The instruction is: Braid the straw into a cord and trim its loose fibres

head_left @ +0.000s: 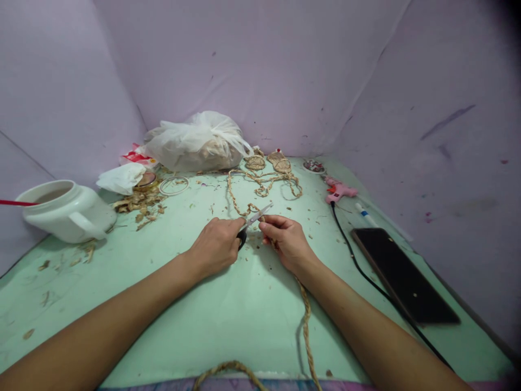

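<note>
My left hand (217, 244) is closed around the black handle of a pair of scissors (256, 215), whose blades point up and to the right. Pinched in the fingers of my right hand (287, 239) is a braided natural-fibre cord (306, 320). The blades lie right by the cord at my right fingertips; whether they are parted I cannot tell. From my right hand the cord runs down to the table's front edge and loops there. Beyond the blades, a thinner twisted stretch of cord (233, 195) winds toward two small woven fibre pieces (280, 162) at the back.
A white pot (65, 212) with a red stick stands left, near dry scraps (142, 202) and a clear ring (174, 185). A stuffed plastic bag (199, 141) sits behind. To the right lie a pink glue gun (341, 190) with a black cable, a marker (366, 215) and a phone (402, 274).
</note>
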A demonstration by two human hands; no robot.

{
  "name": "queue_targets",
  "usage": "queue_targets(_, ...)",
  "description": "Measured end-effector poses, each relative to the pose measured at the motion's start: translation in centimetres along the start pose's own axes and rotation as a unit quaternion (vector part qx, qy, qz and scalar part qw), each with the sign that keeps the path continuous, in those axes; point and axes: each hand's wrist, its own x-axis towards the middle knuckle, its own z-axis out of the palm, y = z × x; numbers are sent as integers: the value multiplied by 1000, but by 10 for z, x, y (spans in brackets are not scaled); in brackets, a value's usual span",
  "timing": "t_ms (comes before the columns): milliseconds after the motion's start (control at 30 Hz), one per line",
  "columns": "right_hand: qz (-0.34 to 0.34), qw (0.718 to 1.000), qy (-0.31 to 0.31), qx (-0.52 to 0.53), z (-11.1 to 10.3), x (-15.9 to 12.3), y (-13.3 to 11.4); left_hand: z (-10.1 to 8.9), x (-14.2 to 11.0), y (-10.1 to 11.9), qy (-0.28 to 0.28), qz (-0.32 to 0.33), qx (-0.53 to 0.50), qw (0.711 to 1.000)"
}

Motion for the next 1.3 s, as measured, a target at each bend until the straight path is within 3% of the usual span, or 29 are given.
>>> queue_targets(133, 0, 1000, -1, -13, -1, -2, -1, -1, 1, -7, 60, -70, -105, 990)
queue_targets(233, -4, 1000, -11, -20, -3, -2, -3, -3, 0, -10, 97, -87, -109, 986)
queue_targets(633, 30, 998, -60, 20, 0, -2, -6, 1, 0, -9, 90, -59, -33, 994)
queue_targets(1000, 17, 999, -41, 18, -1, -2, -8, 3, -3, -4, 70, 12, 80, 994)
queue_targets(1300, 15, 999, -36, 15, 1, -2, -7, 6, -2, -7, 79, -22, 77, 994)
